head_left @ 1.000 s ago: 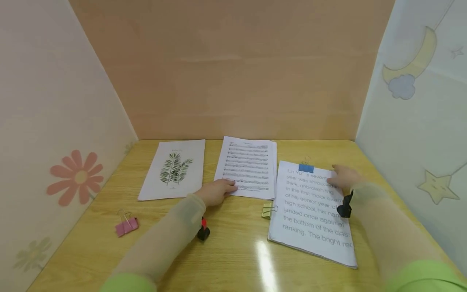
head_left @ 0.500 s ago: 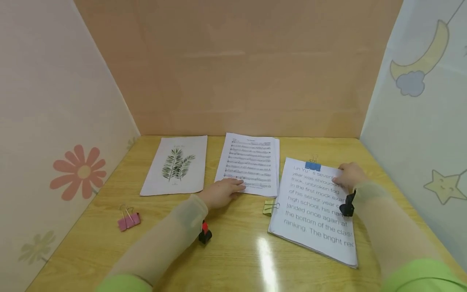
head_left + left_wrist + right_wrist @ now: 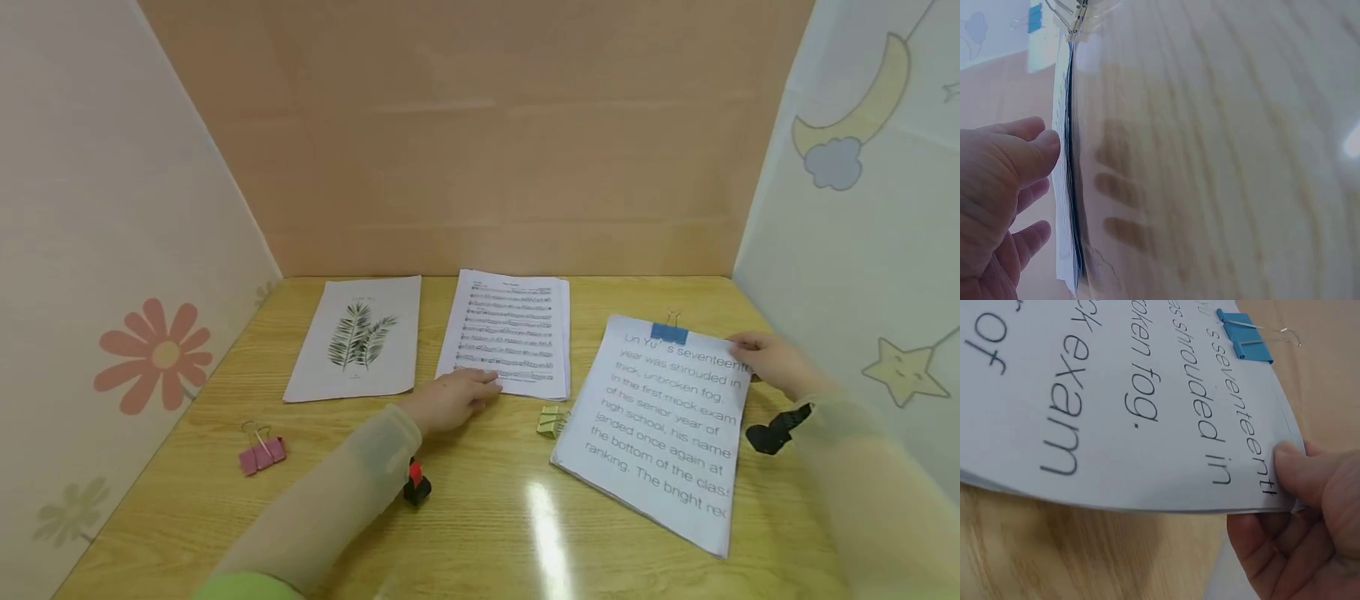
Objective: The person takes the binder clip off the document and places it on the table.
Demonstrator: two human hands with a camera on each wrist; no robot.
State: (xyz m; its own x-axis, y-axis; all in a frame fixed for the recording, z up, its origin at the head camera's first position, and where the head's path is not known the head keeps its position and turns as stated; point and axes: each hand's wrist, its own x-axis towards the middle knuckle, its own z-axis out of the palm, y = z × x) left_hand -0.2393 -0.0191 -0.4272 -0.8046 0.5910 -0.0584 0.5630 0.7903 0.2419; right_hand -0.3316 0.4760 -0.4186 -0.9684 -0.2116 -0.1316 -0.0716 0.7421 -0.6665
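Note:
A stack of pages with large printed text lies at the right of the wooden table, held at its top edge by a blue binder clip. My right hand pinches the stack's top right corner. In the right wrist view the thumb of this hand lies on the text stack and the fingers curl beneath, with the corner raised off the table near the blue clip. My left hand rests with straight fingers on the lower left corner of a sheet-music stack.
A page with a plant picture lies at the back left. A yellow-green binder clip sits between the two stacks, and a pink binder clip lies at the front left. Paper walls enclose the table on three sides.
My right hand slid from the text page's upper middle to its top right corner and took hold. The stack's top end swung right. My left hand stayed put.

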